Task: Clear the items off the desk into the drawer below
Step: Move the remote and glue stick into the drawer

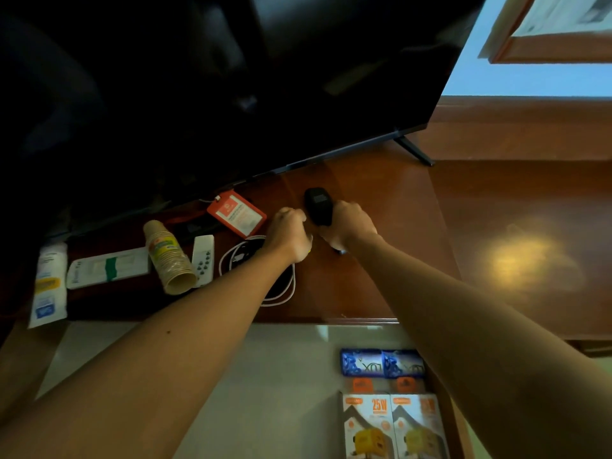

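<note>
On the wooden bench (364,286), under a big dark screen (231,94), the right hand (351,226) is closed around a black device (318,205), and the left hand (289,231) is curled just beside it, but what its fingers pinch I cannot tell. Left of the hands lie a red card holder (236,214), a coiled white cable (281,293) partly hidden by the left forearm, a white remote (203,260), a tipped stack of paper cups (169,258) and two white packets (107,267). Below, the open drawer (265,376) holds blue packs (382,363) and charger boxes (392,425), cut off by the frame edge and the right arm.
</note>
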Tool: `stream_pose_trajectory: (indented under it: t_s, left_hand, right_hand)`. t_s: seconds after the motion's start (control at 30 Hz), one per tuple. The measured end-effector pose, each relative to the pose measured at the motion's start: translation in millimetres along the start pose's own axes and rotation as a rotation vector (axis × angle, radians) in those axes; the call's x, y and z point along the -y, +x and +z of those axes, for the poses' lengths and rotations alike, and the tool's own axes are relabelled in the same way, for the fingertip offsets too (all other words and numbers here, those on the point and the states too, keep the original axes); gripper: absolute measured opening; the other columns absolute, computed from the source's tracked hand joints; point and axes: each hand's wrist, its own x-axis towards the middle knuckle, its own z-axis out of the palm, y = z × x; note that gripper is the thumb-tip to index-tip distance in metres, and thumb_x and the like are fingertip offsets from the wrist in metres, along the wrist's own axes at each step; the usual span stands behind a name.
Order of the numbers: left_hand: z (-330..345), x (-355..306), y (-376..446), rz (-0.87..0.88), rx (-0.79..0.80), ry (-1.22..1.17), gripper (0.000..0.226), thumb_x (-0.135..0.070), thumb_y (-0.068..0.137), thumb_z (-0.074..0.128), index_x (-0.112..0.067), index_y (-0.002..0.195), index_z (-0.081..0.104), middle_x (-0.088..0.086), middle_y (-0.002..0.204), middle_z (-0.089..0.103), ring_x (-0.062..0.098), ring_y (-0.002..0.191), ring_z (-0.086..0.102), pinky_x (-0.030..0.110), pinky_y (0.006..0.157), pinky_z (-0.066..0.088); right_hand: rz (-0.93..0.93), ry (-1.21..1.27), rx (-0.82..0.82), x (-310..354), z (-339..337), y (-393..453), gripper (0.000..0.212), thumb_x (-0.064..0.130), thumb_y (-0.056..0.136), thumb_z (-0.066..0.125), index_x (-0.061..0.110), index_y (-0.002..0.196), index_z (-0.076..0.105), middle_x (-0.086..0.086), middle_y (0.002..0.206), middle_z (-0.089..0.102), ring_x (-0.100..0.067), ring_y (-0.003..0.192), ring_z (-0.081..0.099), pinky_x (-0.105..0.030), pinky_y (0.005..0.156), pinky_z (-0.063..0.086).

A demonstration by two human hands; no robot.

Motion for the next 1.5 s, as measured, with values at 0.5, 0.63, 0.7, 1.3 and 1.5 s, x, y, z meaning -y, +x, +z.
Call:
stream_pose_trajectory:
  t_s: [0.5, 0.63, 0.7, 1.3, 1.5]
  left_hand:
    - [-9.0, -20.0, -109.0, -0.044, -0.113, -0.416, 0.032, -0.008, 0.081, 0.076, -0.025, 0.073, 0.05, 0.004, 0.086, 0.063, 0.019, 0.079, 0.06, 0.04, 0.079, 0.057]
    - [-0.3, -0.5, -157.3, -0.039, -0.064, -0.56, 0.021, -0.001, 0.082, 0.072, -0.019, 0.084, 0.063, 0.006, 0.092, 0.068, 0.013, 0.079, 0.058, 0.032, 0.075, 0.052]
    - [9.4, 15.6, -181.3, -0.007, -0.017, -0.59, 0.034, 0.0, 0.082, 0.072, -0.029, 0.075, 0.055, 0.012, 0.095, 0.071, 0.013, 0.079, 0.06, 0.038, 0.081, 0.056]
    - [87.2, 119.6, -252.9, -0.199, 0.376, -0.398, 0.063, -0.007, 0.086, 0.067, -0.023, 0.144, 0.048, 0.002, 0.116, 0.064, 0.024, 0.107, 0.06, 0.036, 0.087, 0.054]
    - [97.6, 128.5, -248.5, -0.186, 0.425, -0.345, 0.061, -0.008, 0.084, 0.072, -0.019, 0.141, 0.052, 0.006, 0.121, 0.063, 0.025, 0.111, 0.059, 0.034, 0.092, 0.053]
  right_hand:
    - [0.23, 0.256, -0.102, -15.0, 7.6, -130.9, 0.042, 0.028, 0.081, 0.073, 0.014, 0.117, 0.057, -0.007, 0.1, 0.064, -0.025, 0.081, 0.064, -0.028, 0.057, 0.047]
    - [0.243, 0.258, -0.118, -6.9, 32.8, -178.9, 0.04, 0.029, 0.079, 0.074, 0.016, 0.113, 0.056, -0.006, 0.098, 0.065, -0.024, 0.079, 0.064, -0.031, 0.057, 0.053]
    - [0.239, 0.203, -0.14, -5.8, 48.6, -203.6, 0.039, 0.031, 0.077, 0.072, 0.015, 0.109, 0.055, -0.007, 0.098, 0.065, -0.026, 0.08, 0.062, -0.034, 0.061, 0.051]
    - [0.258, -0.001, 0.276, -11.8, 167.9, -281.0, 0.09, 0.025, 0.082, 0.068, 0.028, 0.154, 0.013, -0.02, 0.117, 0.061, -0.037, 0.099, 0.063, -0.041, 0.069, 0.053]
    - [0.26, -0.078, 0.321, -11.5, 186.9, -277.4, 0.102, 0.015, 0.083, 0.07, 0.026, 0.159, 0.004, -0.026, 0.128, 0.053, -0.042, 0.108, 0.061, -0.042, 0.073, 0.053]
